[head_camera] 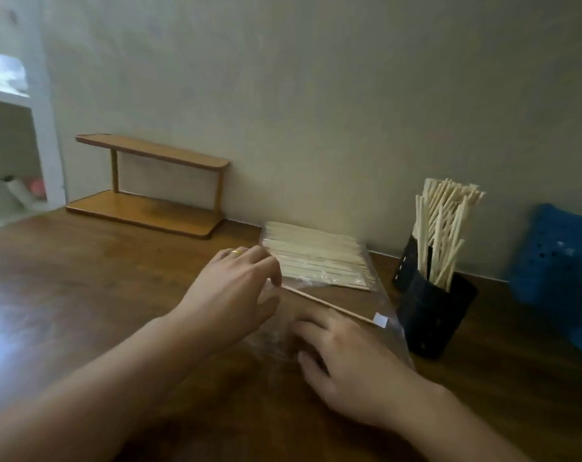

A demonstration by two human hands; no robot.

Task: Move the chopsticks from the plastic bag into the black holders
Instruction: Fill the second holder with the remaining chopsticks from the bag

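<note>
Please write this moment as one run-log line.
left hand: pinching single chopstick | right hand: pressing clear plastic bag | black holders: partly filled

head | worn camera | faces forward-down | close over table [83, 278] | wall behind

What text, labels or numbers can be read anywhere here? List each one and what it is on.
None can be read.
White sticker on the plastic bag: blank or too blurred to tell.
Black holders, blue basket, wooden shelf: no lettering visible.
</note>
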